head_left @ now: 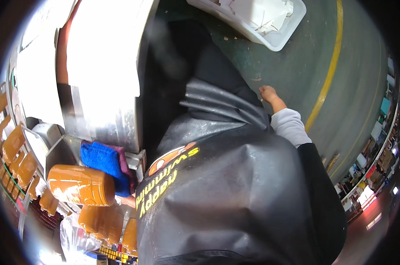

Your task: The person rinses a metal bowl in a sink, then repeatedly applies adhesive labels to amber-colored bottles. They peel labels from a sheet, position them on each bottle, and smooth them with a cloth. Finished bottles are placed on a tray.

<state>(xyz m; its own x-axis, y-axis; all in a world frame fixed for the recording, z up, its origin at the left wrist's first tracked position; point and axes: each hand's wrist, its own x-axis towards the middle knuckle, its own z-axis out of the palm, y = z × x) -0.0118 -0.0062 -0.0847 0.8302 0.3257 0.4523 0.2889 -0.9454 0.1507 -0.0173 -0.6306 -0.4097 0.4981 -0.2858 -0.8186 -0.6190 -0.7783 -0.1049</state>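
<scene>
Evidently the left hand (128, 201) is low on the left, mostly hidden by the apron (235, 176); only a bit of it shows, close to the near end of a glossy orange-brown jar (78, 185). Whether it grasps that jar or only rests near it, I cannot tell. The jar lies on its side in view, at the lower left, just beside a folded blue cloth (100, 160) with a maroon cloth (121, 157) next to it. Above them stretches a shiny metal tabletop (118, 112), its upper part washed out by bright light. More orange-brown pieces (102, 222) sit below the jar and farther left, near a clear plastic bag (74, 234).

On the other side, the right hand (267, 93) shows over the green floor (293, 75), well apart from the jar. Its fingers look bent inward, though it is too small to tell how tightly. Beyond it are a white bin (277, 44) holding white scraps (270, 17) and a yellow floor line (329, 77).
</scene>
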